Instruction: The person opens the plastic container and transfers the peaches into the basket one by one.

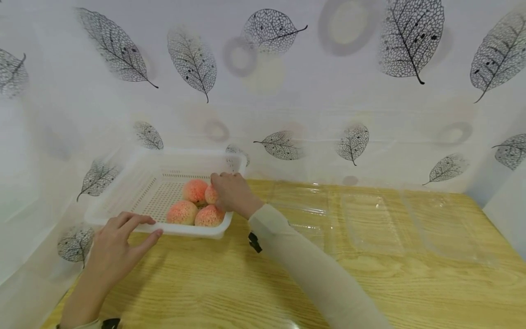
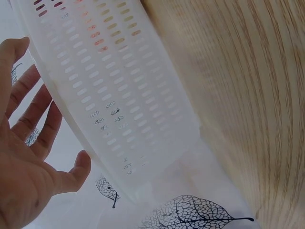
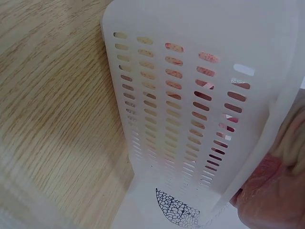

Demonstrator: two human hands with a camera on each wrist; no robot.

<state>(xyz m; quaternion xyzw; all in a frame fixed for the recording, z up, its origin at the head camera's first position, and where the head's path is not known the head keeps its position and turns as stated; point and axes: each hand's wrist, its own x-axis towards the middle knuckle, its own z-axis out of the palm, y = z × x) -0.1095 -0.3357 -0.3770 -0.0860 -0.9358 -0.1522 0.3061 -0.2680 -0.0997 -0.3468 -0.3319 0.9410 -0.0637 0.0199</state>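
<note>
A white slotted plastic basket (image 1: 185,229) stands at the left of the table with several pink-and-yellow speckled peaches in its right part. My right hand (image 1: 235,191) reaches over the basket's right side, fingers curled round the rearmost right peach (image 1: 210,195), which is partly hidden by the hand. Next to it lie another peach (image 1: 195,190) and two nearer ones, a left peach (image 1: 182,213) and a right peach (image 1: 209,216). My left hand (image 1: 110,251) is at the near left rim, its fingers spread and fingertips right at the edge. Peach colours show through the slotted wall (image 3: 186,95) in the right wrist view.
Clear plastic trays lie on the wooden table (image 1: 246,283) to the right: a left tray (image 1: 300,201), a middle tray (image 1: 371,221) and a right tray (image 1: 445,224). A leaf-patterned white sheet (image 1: 304,91) hangs behind and along the left side.
</note>
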